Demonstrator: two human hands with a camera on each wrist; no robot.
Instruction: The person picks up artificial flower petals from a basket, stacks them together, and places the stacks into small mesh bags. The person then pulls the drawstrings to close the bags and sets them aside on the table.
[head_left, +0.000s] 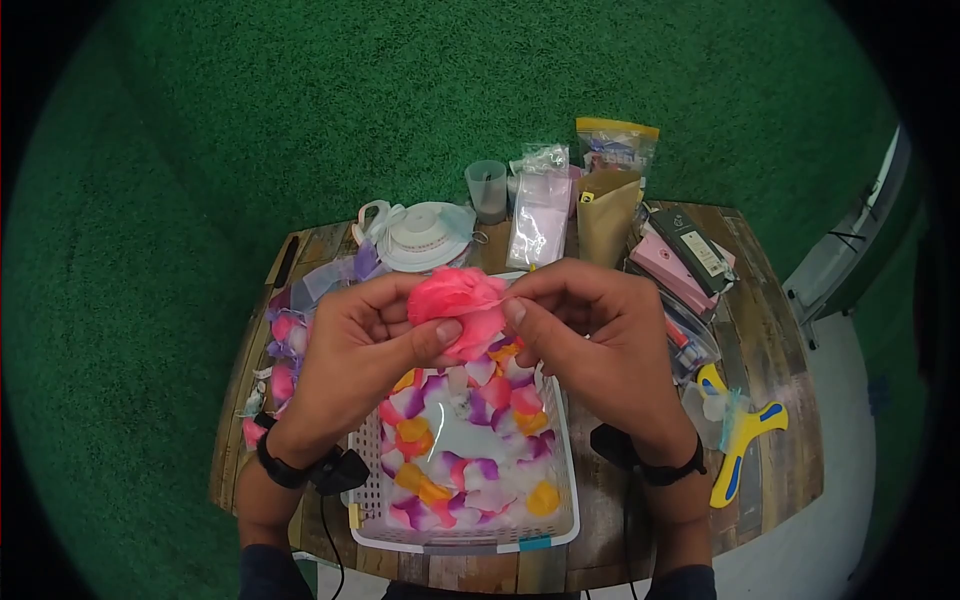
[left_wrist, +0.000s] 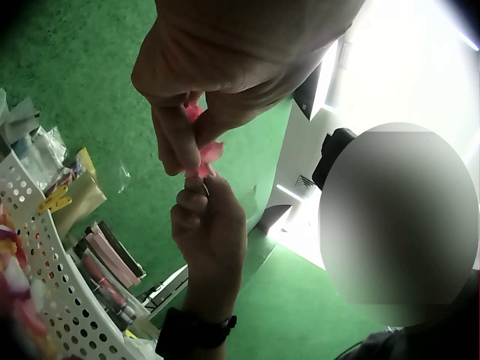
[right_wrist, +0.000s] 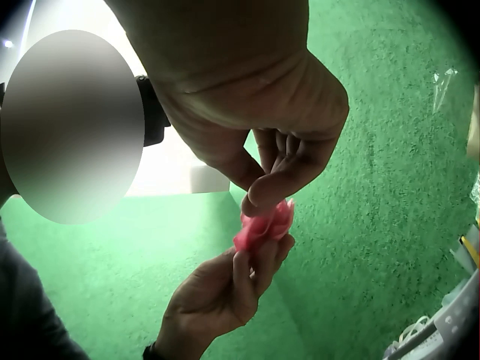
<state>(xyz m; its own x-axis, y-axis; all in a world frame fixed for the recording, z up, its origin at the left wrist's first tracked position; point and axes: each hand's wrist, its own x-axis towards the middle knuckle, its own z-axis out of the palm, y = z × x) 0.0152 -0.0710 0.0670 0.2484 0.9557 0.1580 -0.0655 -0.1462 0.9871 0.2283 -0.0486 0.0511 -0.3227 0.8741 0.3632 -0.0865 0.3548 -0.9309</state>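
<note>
A bunch of pink petals (head_left: 458, 305) is held up above a white basket (head_left: 575, 470). The left hand (head_left: 365, 345) grips the bunch from the left, its thumb lying across the front. At the bunch's right edge, the right hand (head_left: 600, 335) pinches between thumb and forefinger. In the right wrist view the pink petals (right_wrist: 264, 225) lie between both hands' fingertips; what exactly the right fingertips pinch is too small to tell. Loose purple, white, pink and orange petals (head_left: 543, 498) lie in the basket.
Behind the basket stand a white round dispenser (head_left: 425, 235), a grey cup (head_left: 487, 190), plastic packets (head_left: 540, 225) and a brown paper bag (head_left: 606, 215). At right are boxes (head_left: 690, 250) and a yellow-blue tool (head_left: 745, 440). Wrapped pink items (head_left: 283, 380) lie at left.
</note>
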